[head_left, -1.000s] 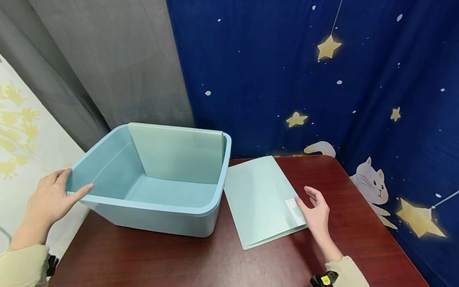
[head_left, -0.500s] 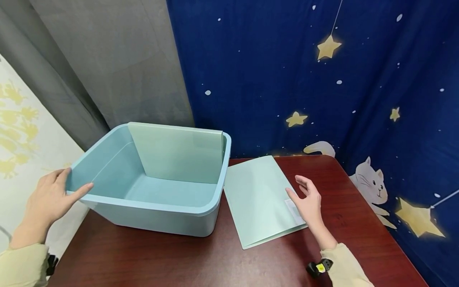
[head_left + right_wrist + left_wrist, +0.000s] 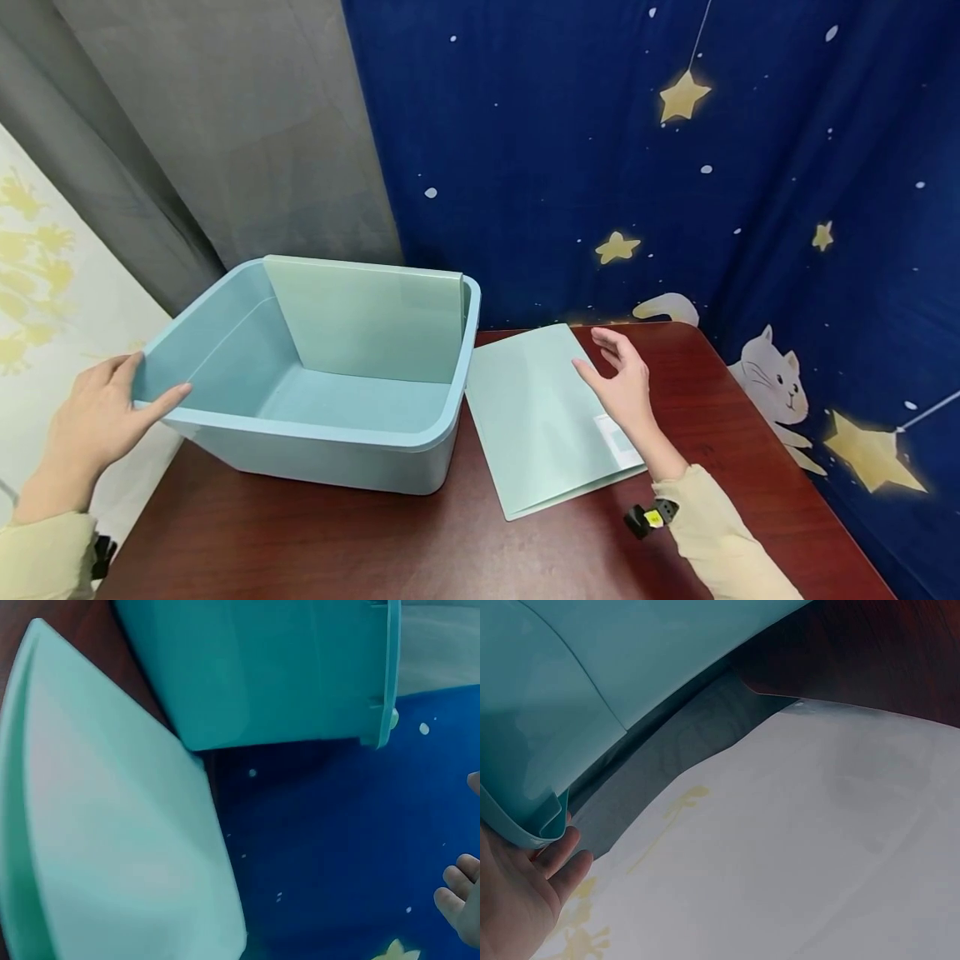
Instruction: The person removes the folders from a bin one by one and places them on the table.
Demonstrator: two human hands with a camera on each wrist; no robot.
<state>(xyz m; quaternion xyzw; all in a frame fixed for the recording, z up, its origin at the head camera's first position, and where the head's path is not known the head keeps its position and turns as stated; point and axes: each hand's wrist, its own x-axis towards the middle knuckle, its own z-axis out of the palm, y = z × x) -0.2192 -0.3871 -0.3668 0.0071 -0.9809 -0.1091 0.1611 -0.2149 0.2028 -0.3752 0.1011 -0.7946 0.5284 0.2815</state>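
A light blue plastic storage bin (image 3: 315, 454) stands on the left of the table. My left hand (image 3: 93, 417) grips its near left corner, the thumb lying over the rim and the fingers outside, under the lip in the left wrist view. Inside, against the back wall, a pale green file folder (image 3: 375, 321) stands upright with its top edge at rim height. A second pale green folder (image 3: 540, 417), with a white label (image 3: 618, 440), lies right of the bin, slightly gaping at its near edge. My right hand (image 3: 626, 383) hovers at that folder's right edge, fingers loosely bent, holding nothing.
The dark red wooden table (image 3: 337, 542) ends behind the folder at a blue curtain (image 3: 525, 150) with stars and a cat. A grey curtain (image 3: 247, 125) hangs behind the bin. White patterned cloth (image 3: 75, 292) borders the table on the left.
My right hand has moved away from me and leftward, from near the label toward the folder's upper right edge. My left hand, the bin and both folders stay put; the head view shifts slightly.
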